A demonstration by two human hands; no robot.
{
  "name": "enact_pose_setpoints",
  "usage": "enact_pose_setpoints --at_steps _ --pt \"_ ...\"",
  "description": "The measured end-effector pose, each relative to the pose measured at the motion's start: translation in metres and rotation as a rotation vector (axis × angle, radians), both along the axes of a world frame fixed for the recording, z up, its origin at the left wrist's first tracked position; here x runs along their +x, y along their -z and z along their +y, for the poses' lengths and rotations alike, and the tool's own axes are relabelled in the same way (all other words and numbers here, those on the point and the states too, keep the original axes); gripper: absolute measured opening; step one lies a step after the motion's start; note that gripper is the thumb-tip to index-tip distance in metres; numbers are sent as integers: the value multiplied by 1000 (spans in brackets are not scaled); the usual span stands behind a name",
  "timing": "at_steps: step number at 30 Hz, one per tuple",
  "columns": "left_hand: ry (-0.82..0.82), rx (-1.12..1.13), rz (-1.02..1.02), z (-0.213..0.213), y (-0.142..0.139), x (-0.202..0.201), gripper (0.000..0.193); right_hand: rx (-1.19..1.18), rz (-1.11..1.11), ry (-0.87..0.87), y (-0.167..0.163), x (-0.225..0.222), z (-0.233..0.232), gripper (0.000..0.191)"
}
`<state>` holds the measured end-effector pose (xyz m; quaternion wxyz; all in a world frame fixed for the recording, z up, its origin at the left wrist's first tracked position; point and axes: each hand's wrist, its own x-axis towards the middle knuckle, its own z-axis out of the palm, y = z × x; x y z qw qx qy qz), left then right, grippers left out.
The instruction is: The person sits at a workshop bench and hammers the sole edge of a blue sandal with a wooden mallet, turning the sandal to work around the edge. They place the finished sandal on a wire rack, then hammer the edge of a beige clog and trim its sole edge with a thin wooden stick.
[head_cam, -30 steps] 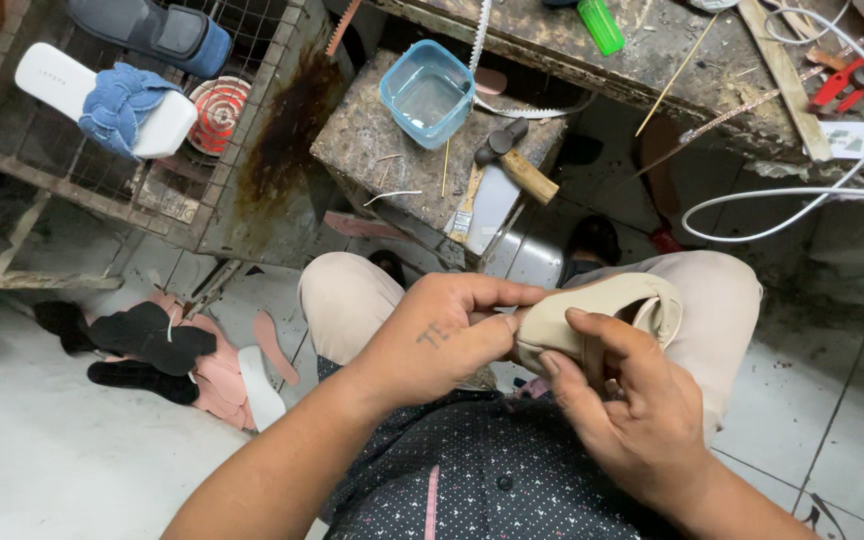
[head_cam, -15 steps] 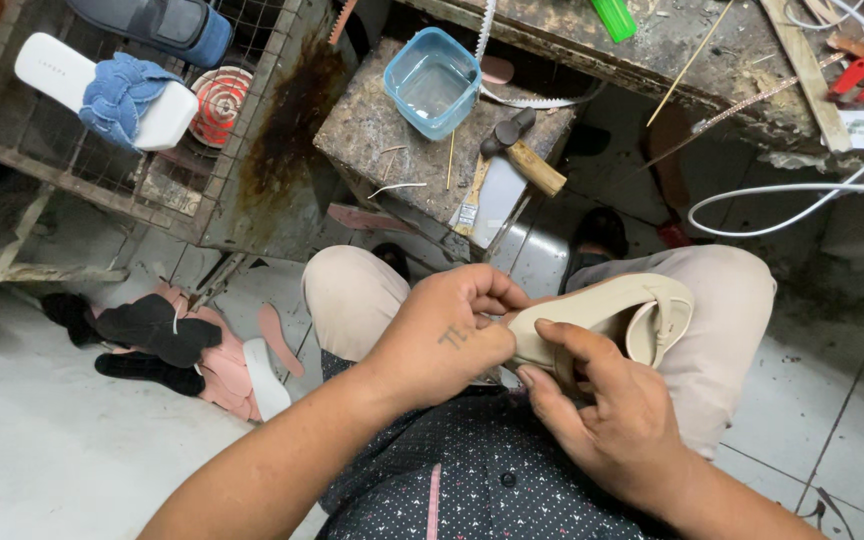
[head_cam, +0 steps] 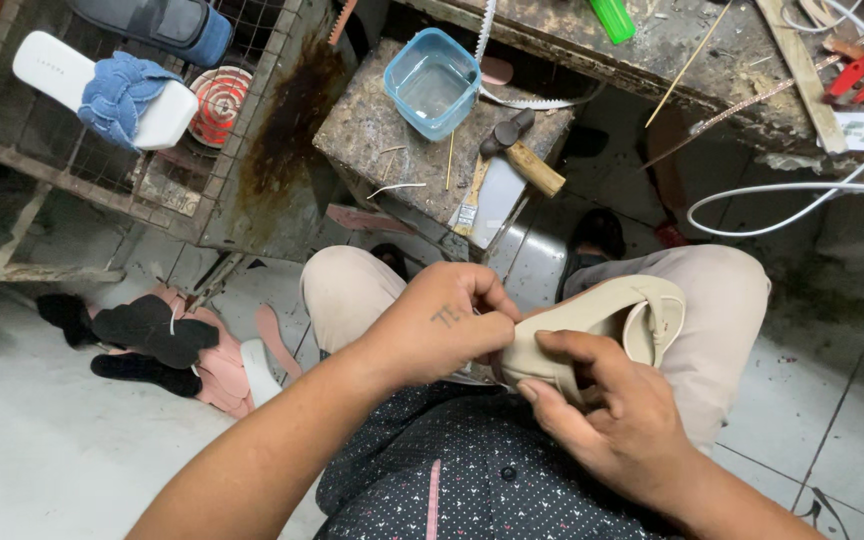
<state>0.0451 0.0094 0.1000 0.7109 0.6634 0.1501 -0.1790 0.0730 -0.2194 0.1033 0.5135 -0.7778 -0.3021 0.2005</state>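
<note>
The left hand (head_cam: pixel 442 325) is pinching the near end of a beige sandal (head_cam: pixel 592 325) over the lap, its grip narrow, fingertips closing on the sole's edge. The right hand (head_cam: pixel 612 420) is cradling the same sandal from just below and to the side, fingers curling over the sole, so both grips are holding the one shoe, which is lying tilted against the right thigh with its strap end pointing away from the person.

As a judgement, the thin edge being pinched could be slipping out of the left grip if the pull is running too hard, and the sandal could be twisting out of the right palm, since that grip is resting on it loosely rather than clamping. A sharp tug could also be creasing or tearing the soft upper.

Beyond the grips, ahead of them, a small bench (head_cam: pixel 392 140) is carrying one blue plastic tub (head_cam: pixel 434 82), one hammer (head_cam: pixel 522 150) and one brush (head_cam: pixel 470 200). Farther off to the left, a wire rack (head_cam: pixel 82 170) is holding one white sandal with a blue knitted strap (head_cam: pixel 112 90). Down on the floor (head_cam: pixel 32 440), left of the left grip, several cut insoles in black and pink (head_cam: pixel 167 345) are lying in a loose heap; their exact count cannot be told. One white cable (head_cam: pixel 802 190) is looping off to the far right.
</note>
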Motion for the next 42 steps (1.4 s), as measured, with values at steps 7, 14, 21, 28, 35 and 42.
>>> enact_pose_setpoints --at_steps 7,14,21,28,35,42 --pt "-60 -306 -355 -19 -22 -12 72 498 343 51 -6 1 -21 61" --pt "15 -377 -574 -1 -17 -7 89 655 873 -346 -20 7 -24 78" --pt "210 -522 87 34 -7 -7 79 318 166 -44 -16 22 -7 29" --pt "168 -760 321 26 3 -12 70 141 600 -37 1 34 8 25" --pt "167 -761 319 26 4 -11 70 154 719 -56 1 40 11 23" --pt "149 -776 369 23 6 -9 63 116 683 -98 -4 46 10 21"
